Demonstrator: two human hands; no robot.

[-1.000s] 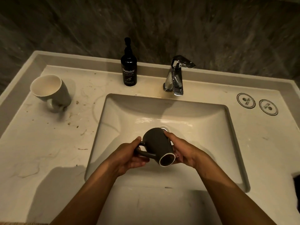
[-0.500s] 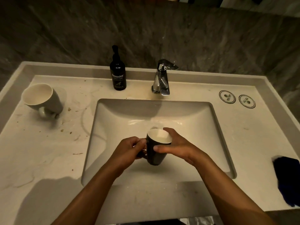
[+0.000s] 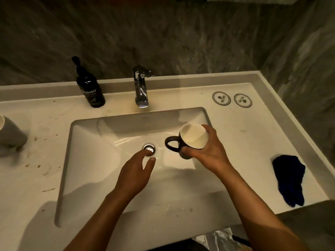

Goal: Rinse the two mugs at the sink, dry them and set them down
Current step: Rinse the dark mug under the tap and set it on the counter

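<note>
Right hand [image 3: 208, 153] wrapped around dark mug [image 3: 192, 140]; left hand [image 3: 135, 171] open, empty.

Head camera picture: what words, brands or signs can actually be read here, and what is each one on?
"Dunster": large white word on the label of the dark pump bottle.
Smaller line under it on the same label: too blurred to read.
Two round signs on the counter right of the tap: pictograms only, and any lettering is too small to tell.
Held mug, tap, blue cloth: no text visible.
</note>
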